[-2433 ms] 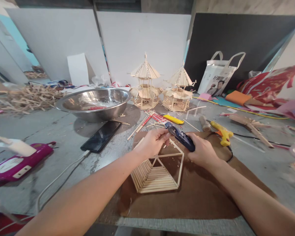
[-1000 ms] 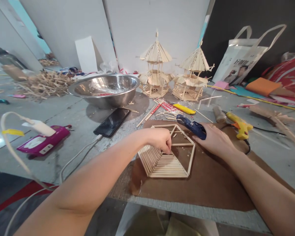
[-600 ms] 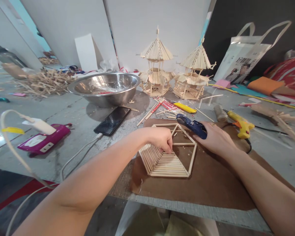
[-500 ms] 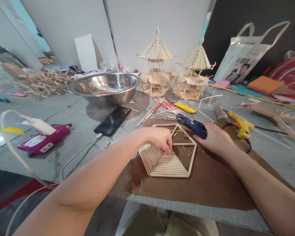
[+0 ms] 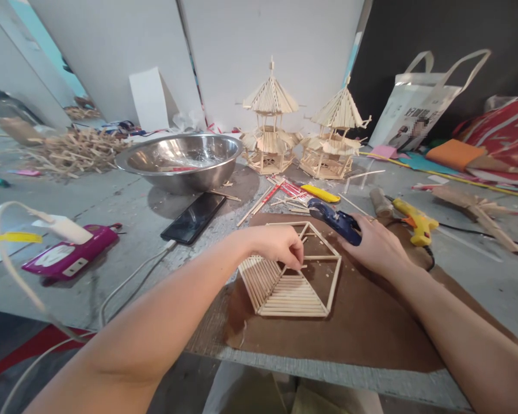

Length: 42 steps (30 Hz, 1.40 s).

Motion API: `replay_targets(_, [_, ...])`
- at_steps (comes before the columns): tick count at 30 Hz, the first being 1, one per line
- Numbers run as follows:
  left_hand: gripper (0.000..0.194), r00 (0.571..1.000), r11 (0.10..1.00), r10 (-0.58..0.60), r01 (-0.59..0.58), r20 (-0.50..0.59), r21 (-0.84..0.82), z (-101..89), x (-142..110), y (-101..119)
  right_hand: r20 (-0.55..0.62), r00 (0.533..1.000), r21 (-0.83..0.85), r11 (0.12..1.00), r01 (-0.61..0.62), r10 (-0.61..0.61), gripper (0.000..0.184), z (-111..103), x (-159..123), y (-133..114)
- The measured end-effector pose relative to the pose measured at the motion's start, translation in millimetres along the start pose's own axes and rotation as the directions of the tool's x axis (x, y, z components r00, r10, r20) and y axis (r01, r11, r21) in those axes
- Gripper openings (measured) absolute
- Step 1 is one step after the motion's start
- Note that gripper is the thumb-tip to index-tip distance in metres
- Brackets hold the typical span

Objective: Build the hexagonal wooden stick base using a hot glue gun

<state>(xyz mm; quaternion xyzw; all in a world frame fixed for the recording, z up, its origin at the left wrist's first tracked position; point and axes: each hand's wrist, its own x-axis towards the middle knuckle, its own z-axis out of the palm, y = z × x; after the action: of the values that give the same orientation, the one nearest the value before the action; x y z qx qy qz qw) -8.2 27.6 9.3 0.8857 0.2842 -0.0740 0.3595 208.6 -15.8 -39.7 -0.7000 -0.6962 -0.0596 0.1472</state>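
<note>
My left hand (image 5: 281, 246) is closed in a pinch over the middle of a hexagonal stick frame (image 5: 334, 284). A short wooden stick (image 5: 303, 267) shows at its fingertips. Two neighbouring triangles of the frame, at the left and the near side, are filled with rows of thin sticks (image 5: 291, 298); the right ones are open. In my right hand (image 5: 377, 244) is a dark blue plier-like hand cutter (image 5: 334, 219), its head pointing left above the frame's far right side. The frame lies flat on a brown sheet (image 5: 371, 336).
Behind stand two stick pagoda models (image 5: 271, 109) and a steel basin (image 5: 181, 164). A yellow utility knife (image 5: 320, 193) lies among loose sticks. At right is a yellow glue gun (image 5: 416, 221); at left, a phone (image 5: 193, 218) on a cable and a purple power strip (image 5: 71, 253).
My left hand has lifted slightly off the stick rows, and a short stick now shows at its fingertips. My right hand keeps the cutter in nearly the same place. The view has shifted slightly.
</note>
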Motion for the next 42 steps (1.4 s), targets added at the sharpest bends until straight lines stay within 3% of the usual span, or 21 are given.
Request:
replay_targets(5, [0.015,0.949,0.960,-0.001,-0.087,-0.315,-0.265,2.1,2.9,3.4,-0.060,0.997,0.113,0.992,0.057,-0.050,0.048,-5.8,-1.7,-2.6])
replay_targets(10, [0.014,0.791,0.882,-0.025,-0.271,-0.611,-0.387,8.3,12.7,2.6,-0.089,0.986,0.186,0.971,0.153,-0.138,0.048,-4.5,-4.5,-5.7])
replay_targets(13, [0.018,0.712,0.866,-0.044,-0.322,-0.701,-0.382,9.0,15.8,-0.9,-0.123,0.974,0.204,0.956,0.212,-0.190,0.047,-2.7,-5.5,-6.8])
replay_targets(16, [0.018,0.680,0.895,-0.020,-0.315,-0.733,-0.317,8.8,16.9,-4.1,-0.140,0.970,0.211,0.951,0.226,-0.199,0.046,-2.1,-6.3,-7.9])
replay_targets(20, [0.019,0.669,0.917,-0.009,-0.291,-0.743,-0.273,8.6,16.7,-3.2,-0.137,0.967,0.204,0.949,0.238,-0.213,0.047,-3.2,-7.2,-9.4])
replay_targets(36, [0.019,0.699,0.892,0.007,-0.328,-0.715,-0.311,9.2,16.1,1.6,-0.145,0.967,0.156,0.960,0.233,-0.211,0.045,-4.6,-8.1,-10.1])
replay_targets(42, [0.022,0.715,0.930,0.001,-0.258,-0.699,-0.263,8.6,13.9,2.5,-0.151,0.967,0.126,0.966,0.227,-0.207,0.043,-5.0,-8.4,-10.1])
